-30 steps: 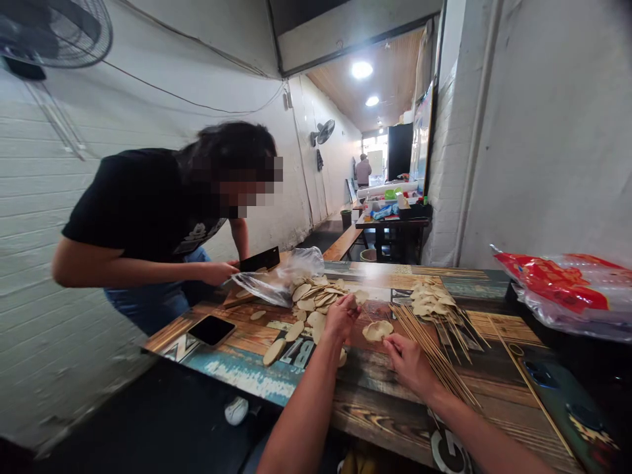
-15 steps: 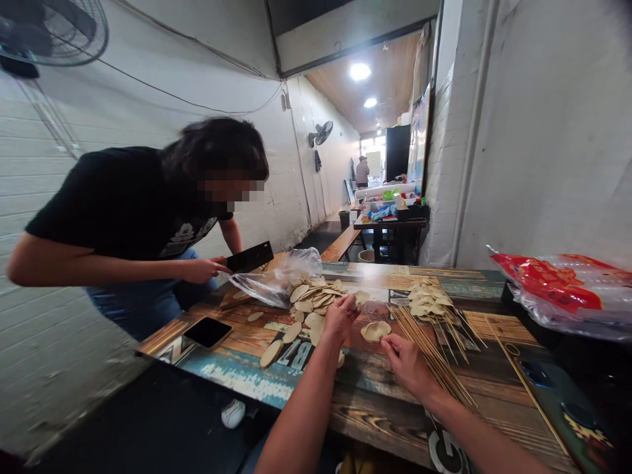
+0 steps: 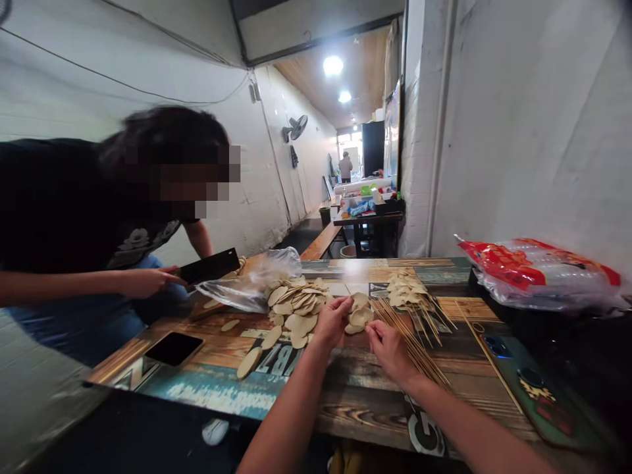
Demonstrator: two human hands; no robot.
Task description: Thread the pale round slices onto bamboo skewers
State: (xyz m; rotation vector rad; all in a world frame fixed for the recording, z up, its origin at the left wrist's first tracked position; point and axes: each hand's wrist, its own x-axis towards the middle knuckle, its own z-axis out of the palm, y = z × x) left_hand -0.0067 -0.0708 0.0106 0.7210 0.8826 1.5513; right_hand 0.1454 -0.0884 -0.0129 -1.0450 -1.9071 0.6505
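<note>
Pinched in my left hand is a thin, pale beige slice, its edge between thumb and fingers. My right hand is closed at the lower end of another slice, which seems to be on a skewer whose stick is mostly hidden. The two hands are close together and the slices overlap. Left of them lies a heap of loose slices, a few strays nearer me. Bare bamboo skewers fan out beside my right hand. Beyond these rests a pile of skewered slices.
At the left a person holds a dark cleaver near a clear plastic bag. A black phone lies by the table's left edge. On the right are a green-cased phone and a red-and-clear plastic package.
My left hand has brought its slice to the one in my right hand; they now overlap. The view has turned slightly right. The other person leans further in, cleaver still in hand.
</note>
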